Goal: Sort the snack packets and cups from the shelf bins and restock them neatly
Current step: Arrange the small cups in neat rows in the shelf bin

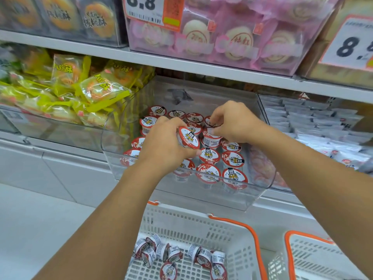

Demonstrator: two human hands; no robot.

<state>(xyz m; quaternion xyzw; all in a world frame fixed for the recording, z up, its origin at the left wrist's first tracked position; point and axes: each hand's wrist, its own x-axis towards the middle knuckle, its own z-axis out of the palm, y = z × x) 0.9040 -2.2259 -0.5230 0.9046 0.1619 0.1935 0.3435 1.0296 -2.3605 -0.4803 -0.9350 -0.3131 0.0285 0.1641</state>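
Observation:
A clear plastic bin (260, 196) on the shelf holds several small cups with red-and-white tiger lids, standing upright in rows. My left hand (163, 144) grips one such cup (188, 137) tilted on its side above the bin's left part. My right hand (234, 122) reaches over the back rows and pinches the rim of an upright cup (211, 138). Below, a white basket (238, 237) with orange handles holds several more of these cups (171, 253) lying loose.
Yellow snack packets (94, 89) fill the bin at left. White packets (314, 118) fill the bin at right. Pink pastry packs (238, 41) sit on the shelf above, with price tags. A second white basket (314, 257) stands at the lower right.

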